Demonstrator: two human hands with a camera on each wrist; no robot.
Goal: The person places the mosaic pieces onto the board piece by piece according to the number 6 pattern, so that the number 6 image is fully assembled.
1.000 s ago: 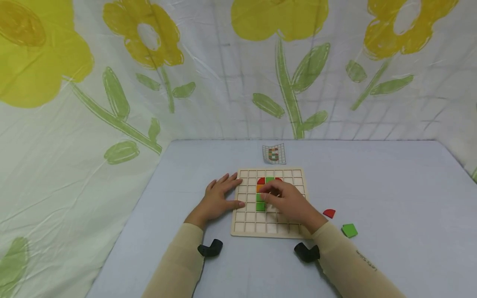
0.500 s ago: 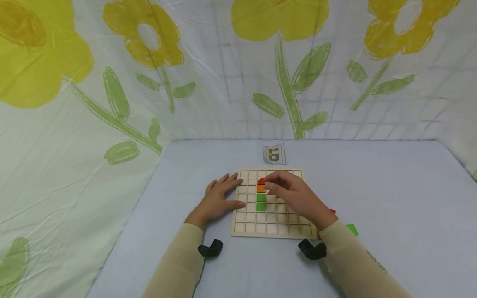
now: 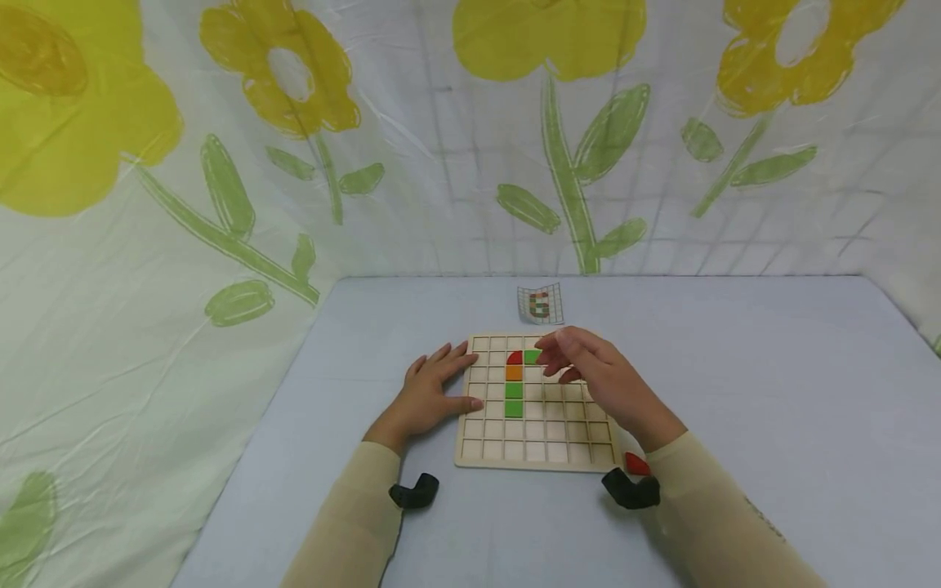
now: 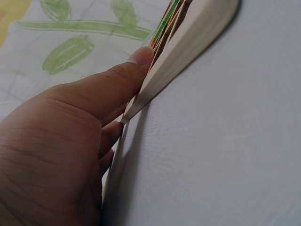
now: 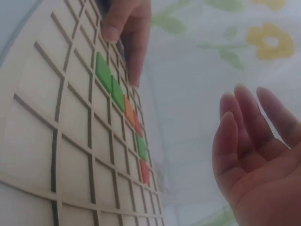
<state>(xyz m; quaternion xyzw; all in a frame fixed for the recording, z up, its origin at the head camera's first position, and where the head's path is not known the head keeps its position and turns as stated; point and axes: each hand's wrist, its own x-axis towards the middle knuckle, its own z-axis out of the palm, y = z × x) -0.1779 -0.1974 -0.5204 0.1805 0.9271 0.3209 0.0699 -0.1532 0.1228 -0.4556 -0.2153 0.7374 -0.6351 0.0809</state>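
A wooden grid board (image 3: pixel 494 451) lies on the table. My left hand (image 3: pixel 426 398) rests at its left edge, fingers straight and spread, with the thumb (image 4: pixel 141 55) on the rim. In the grid sit a red rounded piece (image 3: pixel 515 358), an orange square (image 3: pixel 514 373), two green squares (image 3: pixel 514 399) in a column, and a green square (image 3: pixel 532 357) at the top. The right wrist view shows another red piece (image 5: pixel 144 171) beyond that top green one; in the head view my right hand hides it. My right hand (image 3: pixel 613 377) hovers above the board's right side, fingers loosely bent, holding nothing.
A small card (image 3: pixel 540 305) with a coloured grid pattern lies behind the board. A loose red piece (image 3: pixel 637 464) lies beside the board's near right corner, by the right sleeve (image 3: pixel 706 498). A flower-printed cloth (image 3: pixel 412 163) hangs behind the table.
My right hand has lifted from the board and shifted right, its fingers loosening. Its arm now covers the loose green piece at the right and uncovers a red one. My left hand stays put.
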